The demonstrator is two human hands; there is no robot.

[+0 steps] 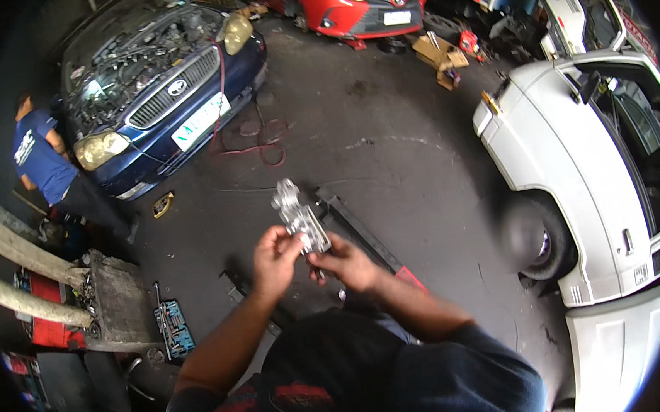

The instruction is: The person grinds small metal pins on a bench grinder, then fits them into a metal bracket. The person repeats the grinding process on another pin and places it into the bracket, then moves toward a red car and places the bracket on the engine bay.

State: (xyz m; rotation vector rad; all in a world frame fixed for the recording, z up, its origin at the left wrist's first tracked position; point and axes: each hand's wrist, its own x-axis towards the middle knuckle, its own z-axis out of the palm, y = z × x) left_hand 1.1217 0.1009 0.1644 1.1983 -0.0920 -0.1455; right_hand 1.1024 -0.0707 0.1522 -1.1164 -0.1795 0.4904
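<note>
A silvery cast metal car part [301,217] is held up in front of my body, between both hands; its exact kind is unclear. My left hand [275,258] is closed on its lower left side, thumb and fingers pinching the edge. From the right, my right hand [342,264] grips the lower end of the same part, with its fingers partly hidden behind it. The part's rounded, uneven end points away from me and its flatter, rectangular end is nearest my hands. Beneath it on the floor lies a long dark metal beam [363,234].
A blue car [173,86] with its engine exposed stands at the far left, a person [47,155] beside it. A red car [361,10] is at the back, a white vehicle [574,156] on the right. A red hose [267,145] and blue tool tray [174,327] lie on the floor.
</note>
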